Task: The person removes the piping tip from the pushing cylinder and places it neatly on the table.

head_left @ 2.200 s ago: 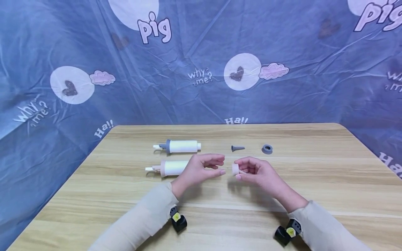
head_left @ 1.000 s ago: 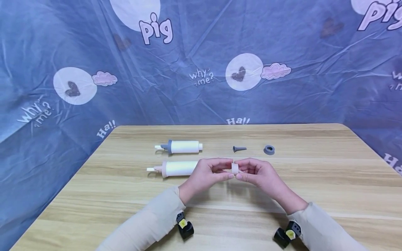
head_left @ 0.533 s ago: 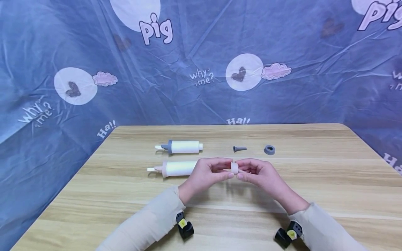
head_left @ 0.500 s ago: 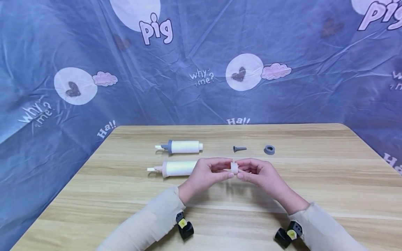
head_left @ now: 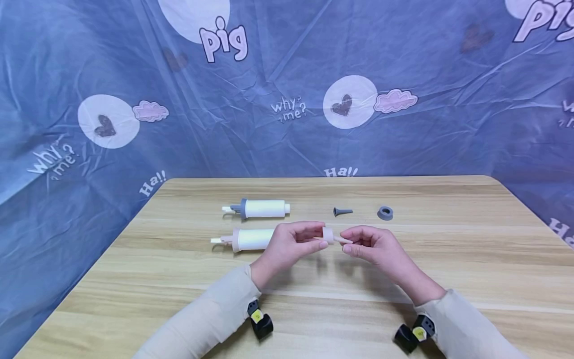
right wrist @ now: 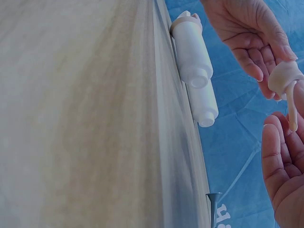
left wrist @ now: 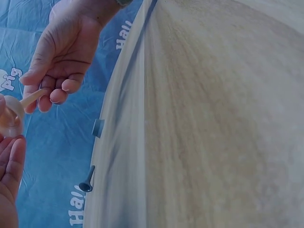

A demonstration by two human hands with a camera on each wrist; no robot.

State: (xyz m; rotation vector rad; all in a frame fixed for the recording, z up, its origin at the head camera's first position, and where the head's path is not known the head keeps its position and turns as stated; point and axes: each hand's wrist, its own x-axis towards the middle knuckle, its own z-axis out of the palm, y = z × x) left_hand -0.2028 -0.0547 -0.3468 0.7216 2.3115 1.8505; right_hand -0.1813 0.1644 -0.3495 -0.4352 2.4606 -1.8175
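Observation:
My left hand pinches a pale pink ring cap between thumb and fingers, above the table. A slim cone-shaped pale pink nozzle sticks out of the cap to the right. My right hand is at the nozzle's tip. In the left wrist view the thumb of the right hand stands apart from the nozzle, whose tip overlaps the loosely curled fingers. The right wrist view shows the cap under the left thumb. A white tube with a pink collar lies partly behind the left hand.
Behind it lies a similar white tube with a grey-blue collar. To the right, a small grey-blue nozzle and a grey-blue ring cap rest on the wooden table. A printed blue cloth hangs behind.
The left hand first came right and met the ring cap at the right hand's fingertips. Since then it has moved slightly left with the cap, exposing more nozzle, and the hands have parted.

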